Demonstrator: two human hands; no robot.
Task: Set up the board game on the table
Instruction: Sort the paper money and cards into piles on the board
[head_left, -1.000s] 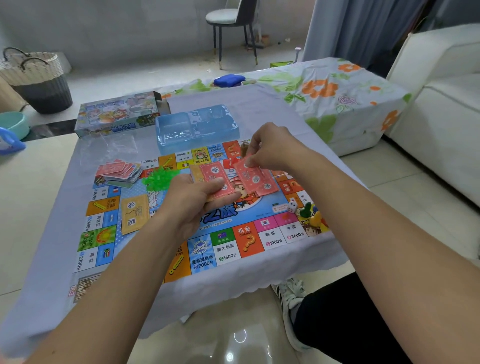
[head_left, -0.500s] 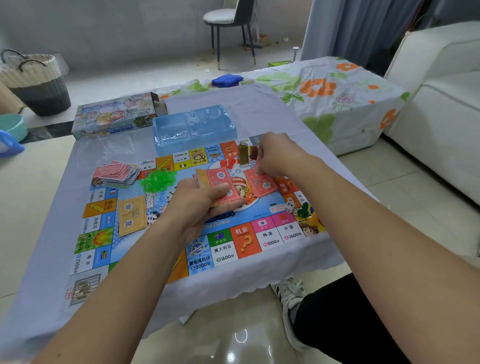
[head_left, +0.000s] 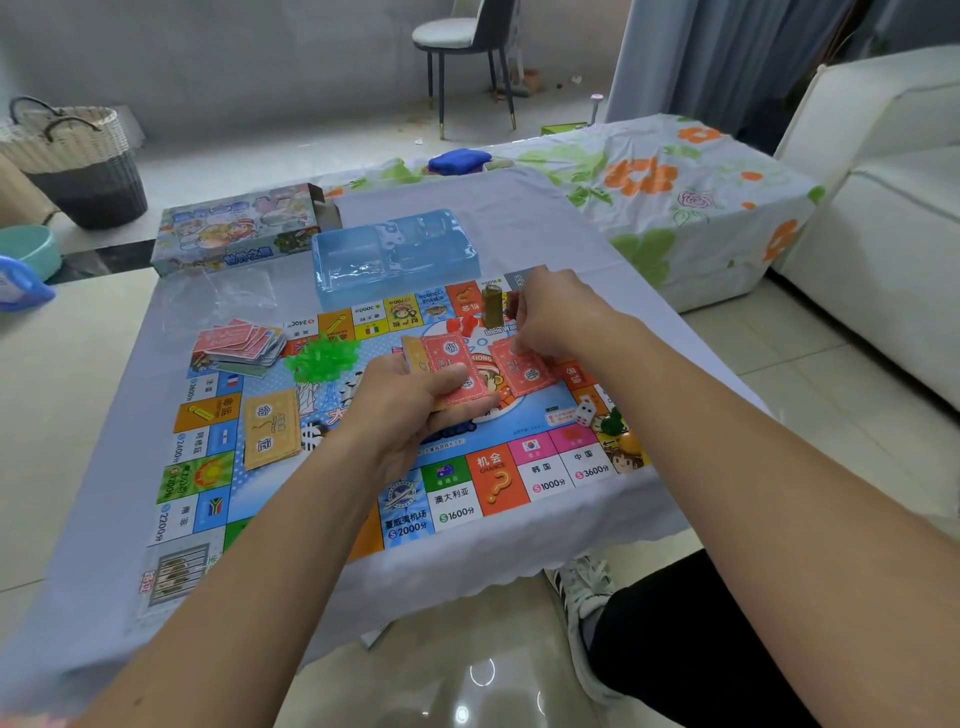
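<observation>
Board: I see the colourful square paper game board (head_left: 457, 499) lying flat on the lilac tablecloth (head_left: 104, 519), already unfolded.
Left hand: my left hand (head_left: 410, 410) grips a stack of red-backed paper cards (head_left: 457, 374) over the board's middle, thumb pressed on top, fingers curled beneath.
Right hand: my right hand (head_left: 550, 317) pinches the far edge of a single red card (head_left: 524, 371), fingertips pressed together on it.
Change: a second ago that card hung in the air; now it lies low, apparently touching the board, just beside the stack.
Meaning: I judge a card pile is being dealt onto its spot.
Nearby: loose green plastic houses (head_left: 322, 356), a white die (head_left: 586, 413), and a clear blue plastic tray (head_left: 395, 254) beyond.
</observation>
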